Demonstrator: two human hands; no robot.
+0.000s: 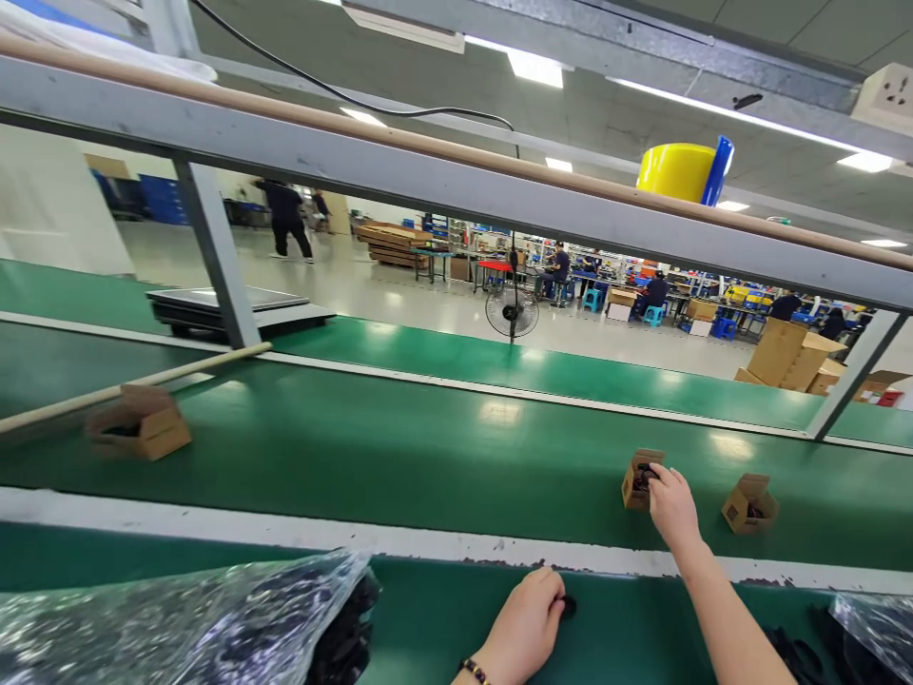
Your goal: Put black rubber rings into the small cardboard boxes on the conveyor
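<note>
My left hand [524,623] is over the green near strip, its fingers closed on a small black part [569,607] that pokes out beside the thumb. My right hand [674,504] reaches onto the belt at an open small cardboard box [634,485]. Its fingertips pinch a dark piece [648,470] at the box mouth, with other dark contents below; the exact kind is unclear. To the right stands another open cardboard box [748,509] with something dark inside. A clear plastic bag [178,623] of black parts [342,633] lies left of my left hand.
A blurred open box [143,423] rests on the green belt [428,457] at left, near a slanting rod [135,385]. A flat scale-like device [235,309] stands beyond. A grey frame bar [428,176] crosses above, carrying yellow tape [674,171]. Another plastic bag [881,628] lies at lower right.
</note>
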